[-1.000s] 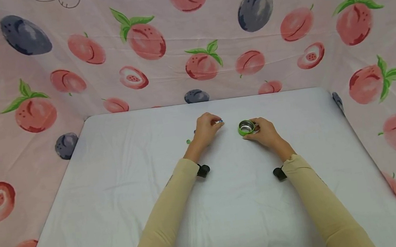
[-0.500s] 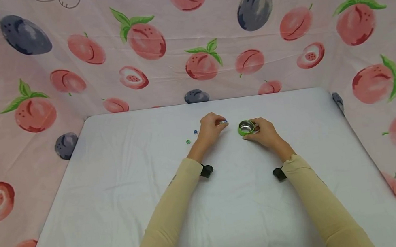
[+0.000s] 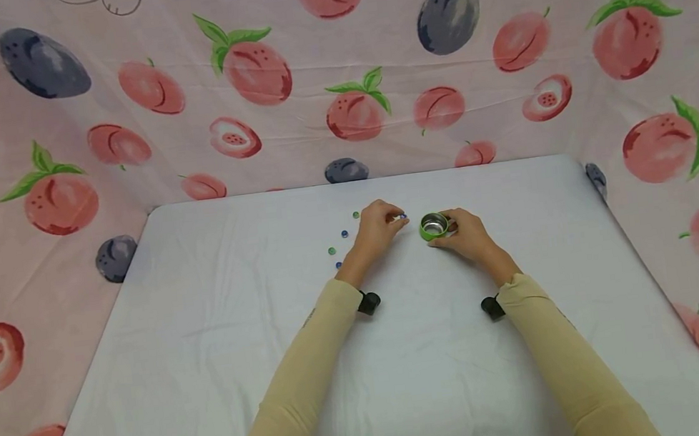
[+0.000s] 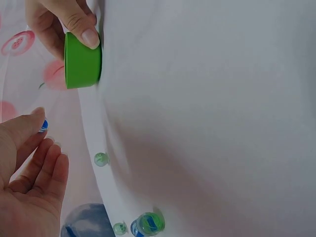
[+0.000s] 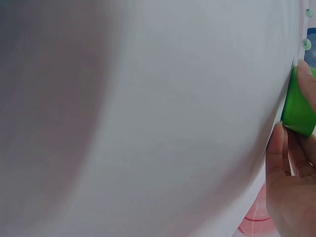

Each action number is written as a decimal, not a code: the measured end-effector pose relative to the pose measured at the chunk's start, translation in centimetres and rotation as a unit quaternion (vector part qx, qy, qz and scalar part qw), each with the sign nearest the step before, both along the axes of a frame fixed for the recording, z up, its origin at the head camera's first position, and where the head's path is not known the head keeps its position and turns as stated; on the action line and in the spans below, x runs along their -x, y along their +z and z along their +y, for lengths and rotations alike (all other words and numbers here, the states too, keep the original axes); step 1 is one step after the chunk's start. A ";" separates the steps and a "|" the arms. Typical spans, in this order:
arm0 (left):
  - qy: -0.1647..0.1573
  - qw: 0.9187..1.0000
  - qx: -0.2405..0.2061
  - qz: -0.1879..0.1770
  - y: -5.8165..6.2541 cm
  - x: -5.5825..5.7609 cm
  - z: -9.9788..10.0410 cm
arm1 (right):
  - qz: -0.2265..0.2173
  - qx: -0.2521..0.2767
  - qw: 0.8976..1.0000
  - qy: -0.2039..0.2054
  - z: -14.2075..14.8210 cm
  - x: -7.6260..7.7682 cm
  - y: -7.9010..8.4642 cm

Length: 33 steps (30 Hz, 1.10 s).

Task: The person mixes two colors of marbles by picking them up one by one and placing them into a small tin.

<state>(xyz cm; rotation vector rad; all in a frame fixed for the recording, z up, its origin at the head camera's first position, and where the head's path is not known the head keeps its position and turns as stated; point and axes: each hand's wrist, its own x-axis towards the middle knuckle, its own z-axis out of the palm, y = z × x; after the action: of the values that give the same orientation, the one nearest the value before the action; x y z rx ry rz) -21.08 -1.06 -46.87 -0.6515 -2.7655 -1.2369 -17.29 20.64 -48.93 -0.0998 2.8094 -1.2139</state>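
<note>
In the head view my left hand pinches a small blue marble between thumb and index finger. The left wrist view shows its other fingers loosely bent below. Just to the right, my right hand grips a small green cup with a shiny metal inside, thumb on one side and fingers round the other. The cup stands upright on the table, its mouth facing up. A short gap separates the pinched marble from the cup's rim.
Loose marbles lie left of my left hand on the white-covered table: a green marble at the back, a blue marble, another green marble and a blue one partly by my wrist. A fruit-print cloth hangs behind.
My left hand has moved right toward the cup with the blue marble, uncovering marbles on the table behind it. The right hand and cup have stayed nearly still.
</note>
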 end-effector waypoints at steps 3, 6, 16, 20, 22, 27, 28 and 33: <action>-0.003 1.000 -0.002 -0.001 -0.1 -0.1 0.2 | 0.002 0.000 1.000 0.001 0.0 -0.1 0.1; -0.004 1.000 0.001 -0.003 -0.1 -0.2 0.4 | 0.005 0.000 1.000 0.001 -0.1 -0.2 0.1; -0.011 1.000 0.006 -0.013 -0.3 -0.3 1.1 | 0.005 -0.001 1.000 0.004 -0.1 -0.2 0.2; -0.020 1.000 0.007 -0.011 -0.5 -0.3 1.4 | 0.004 -0.001 1.000 0.003 -0.1 -0.3 0.2; -0.022 1.000 0.008 -0.013 -0.5 -0.3 1.5 | 0.004 0.000 1.000 0.003 -0.1 -0.3 0.2; -0.024 0.999 0.014 -0.021 -0.3 -0.6 1.9 | 0.004 0.002 1.000 0.003 -0.1 -0.3 0.2; -0.023 0.999 0.015 -0.022 -0.2 -0.7 2.0 | 0.004 0.002 1.000 0.003 -0.1 -0.3 0.2; -0.023 0.999 0.020 -0.024 -0.4 -0.8 2.3 | 0.004 0.001 1.000 0.003 -0.1 -0.3 0.2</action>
<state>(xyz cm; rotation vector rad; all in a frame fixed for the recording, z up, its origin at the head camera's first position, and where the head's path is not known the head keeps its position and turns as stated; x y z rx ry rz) -20.29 1.24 -47.27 -0.7003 -2.8369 -1.2258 -16.98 20.55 -48.77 -0.1143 2.8119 -1.2174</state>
